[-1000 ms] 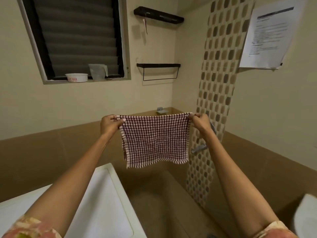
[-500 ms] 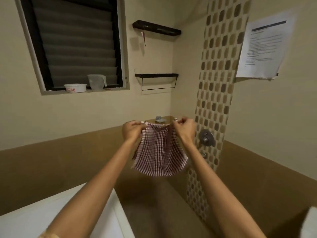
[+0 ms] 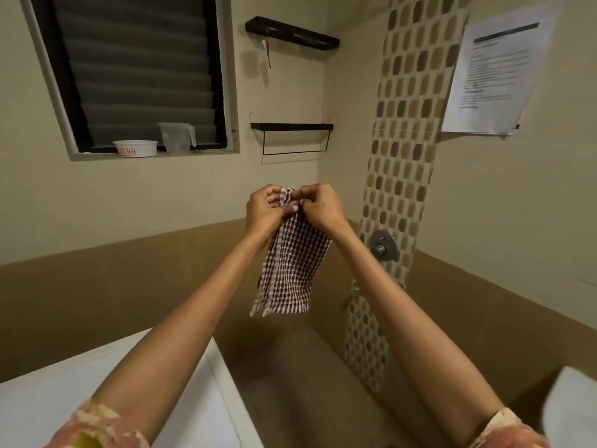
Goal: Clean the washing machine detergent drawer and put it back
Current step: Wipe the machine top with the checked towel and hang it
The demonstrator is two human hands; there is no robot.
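Washing machine (image 3: 48, 402) is showing only as a white top panel at the lower left, cut off by the frame edge and partly lying under the left forearm; its detergent drawer cannot be made out anywhere in this view. Above it, on the sill of the louvred window (image 3: 135, 69), a low white tub (image 3: 135, 148) with red lettering is sitting beside a clear measuring jug (image 3: 176, 137). The jug is possibly empty, and the tub's inside is hidden by its rim. Two dark wall shelves (image 3: 290, 32) are hanging further right, and what lies on them is out of sight from below.

At the centre the left hand (image 3: 263, 211) and right hand (image 3: 323, 208) are meeting, fingertips touching. Both are pinching the gathered top edge of a red-and-white checked cloth (image 3: 292, 270), which is hanging folded below them, clear of the machine.

Just right of the cloth a round metal valve (image 3: 382, 245) is sitting on the mosaic strip (image 3: 407, 124). A printed sheet (image 3: 494, 76), too blurred to read, is hanging on the right wall. A white object (image 3: 571, 409) is being cut off at the lower right corner.
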